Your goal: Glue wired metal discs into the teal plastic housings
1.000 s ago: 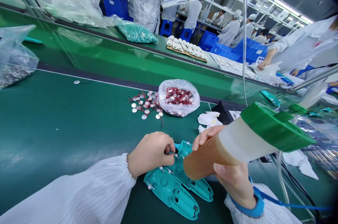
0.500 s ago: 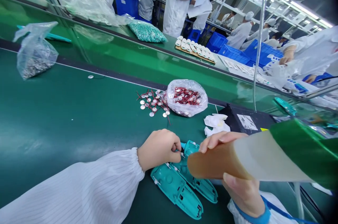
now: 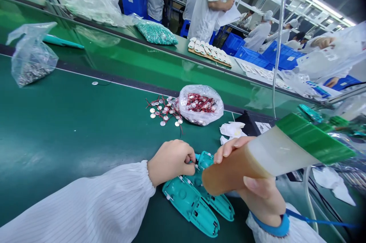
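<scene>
My left hand [image 3: 173, 162] is closed at the upper end of a teal plastic shell [image 3: 220, 205]. Its fingertips are pinched together, and what lies between them is hidden. A second teal shell [image 3: 187, 205] lies beside the first, its inner side with small slots facing up. My right hand [image 3: 261, 191], with a blue band at the wrist, is wrapped round a thick brown, white and green cylinder [image 3: 234, 168]. This cylinder is tilted over the shells, its rounded brown end toward my left hand, and it covers part of one shell.
Beyond my hands sit a plastic bag [image 3: 201, 105] of red-wired metal discs and several loose discs [image 3: 162, 111]. Crumpled white tissue [image 3: 232, 130] lies close by. A bag of small metal parts [image 3: 34, 67] stands far left. A green-edged conveyor and people in white coats lie beyond.
The green end of the cylinder has swung a little up and left in my right hand. My left hand stays at the shell. A person in the background has shifted right.
</scene>
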Demonstrator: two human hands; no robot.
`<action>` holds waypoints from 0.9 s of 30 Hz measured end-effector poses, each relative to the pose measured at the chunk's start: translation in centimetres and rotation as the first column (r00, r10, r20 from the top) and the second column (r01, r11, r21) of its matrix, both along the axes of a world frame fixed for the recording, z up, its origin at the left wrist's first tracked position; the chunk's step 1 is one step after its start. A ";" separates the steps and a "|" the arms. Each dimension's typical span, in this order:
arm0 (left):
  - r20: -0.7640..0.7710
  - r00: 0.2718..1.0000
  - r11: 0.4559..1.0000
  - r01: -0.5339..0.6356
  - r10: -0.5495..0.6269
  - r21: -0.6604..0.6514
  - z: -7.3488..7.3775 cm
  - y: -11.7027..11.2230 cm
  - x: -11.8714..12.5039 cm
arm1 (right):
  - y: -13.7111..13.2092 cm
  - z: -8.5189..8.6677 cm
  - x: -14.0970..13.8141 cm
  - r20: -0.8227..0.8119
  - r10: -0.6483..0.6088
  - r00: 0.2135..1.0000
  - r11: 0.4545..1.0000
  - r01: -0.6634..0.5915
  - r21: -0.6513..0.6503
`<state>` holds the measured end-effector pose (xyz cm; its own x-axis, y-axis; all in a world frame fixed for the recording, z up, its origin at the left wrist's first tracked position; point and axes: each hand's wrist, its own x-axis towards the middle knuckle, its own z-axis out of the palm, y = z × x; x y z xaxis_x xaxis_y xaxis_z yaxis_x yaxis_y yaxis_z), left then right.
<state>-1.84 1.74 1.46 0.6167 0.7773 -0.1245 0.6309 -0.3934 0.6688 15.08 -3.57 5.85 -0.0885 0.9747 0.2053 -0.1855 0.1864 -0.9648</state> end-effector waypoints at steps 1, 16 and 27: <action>0.000 1.000 1.000 0.001 -0.001 0.000 0.0 0.0 0.0 | 0.1 0.0 0.1 -0.002 0.002 1.000 1.000 -0.002 -0.004; -0.034 0.999 1.000 -0.014 0.014 -0.005 0.2 0.0 0.2 | 0.7 -0.9 0.2 -0.098 -0.043 0.994 0.999 0.043 -0.005; -0.031 0.999 1.000 -0.009 0.008 -0.015 0.2 0.1 0.2 | 0.7 -0.7 0.6 -0.023 -0.067 0.997 0.994 0.069 0.083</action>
<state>-1.66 1.86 1.61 0.6057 0.7804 -0.1554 0.6547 -0.3778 0.6547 15.67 -2.85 5.16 -0.0179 0.9577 0.2873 -0.1893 0.2789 -0.9415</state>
